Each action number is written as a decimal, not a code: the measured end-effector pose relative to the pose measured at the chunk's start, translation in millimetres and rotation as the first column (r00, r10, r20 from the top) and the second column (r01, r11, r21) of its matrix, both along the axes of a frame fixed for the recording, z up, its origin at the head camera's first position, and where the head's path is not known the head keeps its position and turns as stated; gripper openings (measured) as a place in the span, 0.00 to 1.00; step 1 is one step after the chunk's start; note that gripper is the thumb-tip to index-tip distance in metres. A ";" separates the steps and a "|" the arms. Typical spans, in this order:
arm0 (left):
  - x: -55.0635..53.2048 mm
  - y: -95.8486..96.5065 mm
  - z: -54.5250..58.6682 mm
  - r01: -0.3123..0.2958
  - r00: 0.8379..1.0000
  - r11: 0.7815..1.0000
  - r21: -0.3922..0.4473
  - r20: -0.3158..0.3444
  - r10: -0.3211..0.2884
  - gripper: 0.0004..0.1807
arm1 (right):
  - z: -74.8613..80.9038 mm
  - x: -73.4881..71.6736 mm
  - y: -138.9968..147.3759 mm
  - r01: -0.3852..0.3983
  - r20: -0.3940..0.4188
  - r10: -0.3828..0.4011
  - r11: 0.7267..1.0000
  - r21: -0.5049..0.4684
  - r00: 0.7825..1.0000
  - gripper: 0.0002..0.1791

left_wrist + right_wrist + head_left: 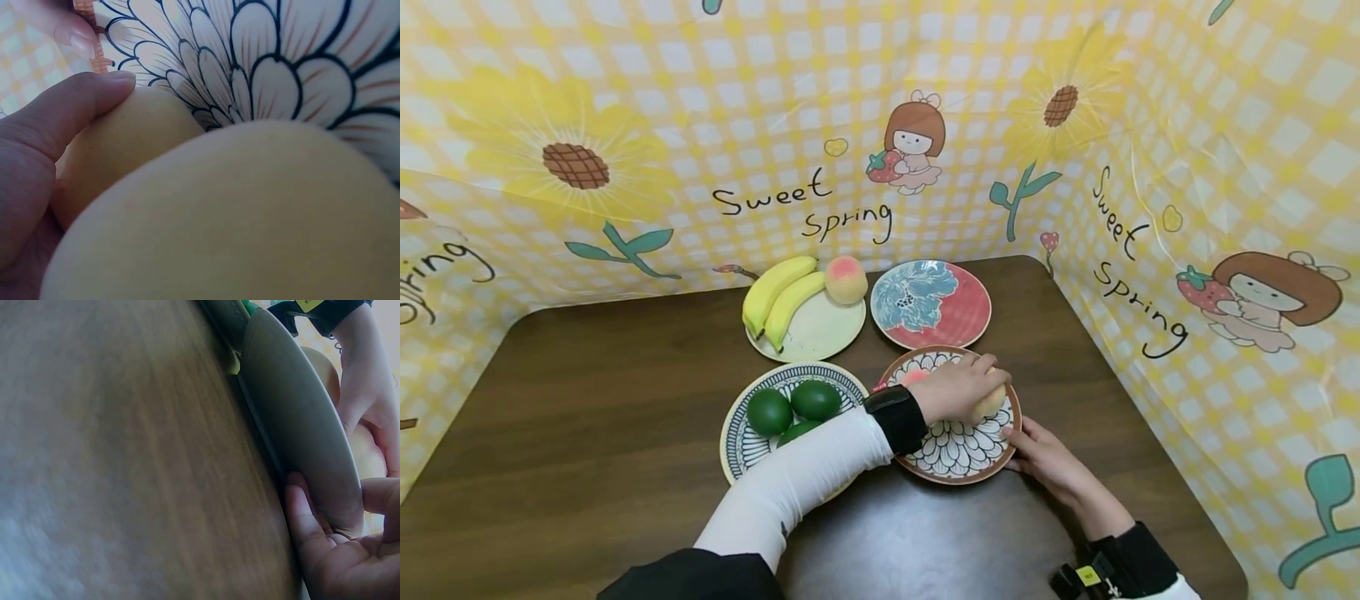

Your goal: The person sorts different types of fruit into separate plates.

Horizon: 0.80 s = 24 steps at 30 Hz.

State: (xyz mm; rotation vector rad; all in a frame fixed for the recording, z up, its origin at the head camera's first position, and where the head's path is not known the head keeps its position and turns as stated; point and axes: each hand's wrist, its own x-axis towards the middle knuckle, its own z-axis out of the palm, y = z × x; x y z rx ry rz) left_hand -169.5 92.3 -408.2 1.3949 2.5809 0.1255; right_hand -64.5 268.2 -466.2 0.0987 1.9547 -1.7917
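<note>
My left hand [961,388] reaches across and grips a peach [992,403] at the right side of the brown-rimmed petal plate [958,454]. The left wrist view shows the thumb laid along this gripped peach [128,140], with a second peach [250,219] large in front. That second peach [914,377] is partly hidden behind the hand in the head view. My right hand [1051,460] pinches the plate's right rim. In the right wrist view the right hand's fingers [303,515] are under the plate's pale outer side [294,412]; whether it is lifted cannot be told.
Left of it, a blue-patterned plate [735,442] holds green fruits [816,400], partly covered by my left forearm. Behind stand a pale plate [820,329] with bananas [778,292] and a peach [846,280], and a red plate [966,312] with a blue flower. Printed cloth walls enclose the table [587,433].
</note>
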 end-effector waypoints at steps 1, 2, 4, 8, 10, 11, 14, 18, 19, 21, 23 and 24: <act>0.6 -0.3 0.5 0.001 1.000 1.000 0.003 -0.001 -0.001 0.37 | 0.5 0.0 0.4 -0.002 -0.002 0.002 1.000 -0.002 1.000 0.35; 1.2 -0.6 0.9 0.001 1.000 1.000 0.006 -0.004 -0.001 0.37 | 1.0 0.0 0.8 -0.003 -0.003 0.003 1.000 -0.001 1.000 0.35; 2.2 -1.1 1.5 0.003 1.000 1.000 0.009 -0.011 -0.003 0.36 | 1.9 0.0 1.4 -0.003 -0.003 0.003 1.000 0.003 1.000 0.35; 4.0 -1.6 2.5 0.003 1.000 1.000 0.008 -0.022 -0.002 0.36 | 2.9 0.0 2.6 -0.002 -0.004 0.002 1.000 0.009 1.000 0.36; 4.7 -1.5 2.7 -0.001 1.000 1.000 0.006 -0.018 0.002 0.36 | 2.9 -0.2 3.1 -0.002 -0.004 0.002 1.000 0.010 1.000 0.36; 4.9 -1.4 2.4 -0.004 1.000 1.000 0.003 -0.016 0.004 0.36 | 2.7 -0.4 3.4 -0.001 -0.004 0.001 1.000 0.010 1.000 0.36; 5.4 -1.2 2.7 -0.009 1.000 1.000 -0.011 -0.007 0.009 0.36 | 2.3 -0.7 3.7 0.002 -0.005 -0.002 1.000 0.014 1.000 0.35; 6.0 -0.7 4.1 -0.014 1.000 0.999 -0.048 0.001 0.014 0.40 | 1.1 -0.4 2.3 0.008 -0.013 -0.008 1.000 0.022 1.000 0.35; 6.2 -0.9 4.8 -0.017 1.000 0.998 -0.056 0.007 0.017 0.42 | 0.7 -0.2 1.7 0.009 -0.015 -0.008 1.000 0.023 1.000 0.35; 6.3 -1.7 7.2 -0.023 0.999 0.998 -0.060 0.025 0.025 0.44 | -0.2 0.3 0.5 0.008 -0.021 -0.007 1.000 0.022 1.000 0.35; 5.2 -3.3 11.0 -0.023 0.999 0.999 -0.046 0.043 0.025 0.46 | -0.8 1.0 -0.6 0.010 -0.023 -0.009 1.000 0.019 1.000 0.35; 4.0 -4.5 13.0 -0.022 0.999 0.999 -0.032 0.049 0.023 0.47 | -0.9 1.5 -0.8 0.011 -0.024 -0.011 1.000 0.018 1.000 0.34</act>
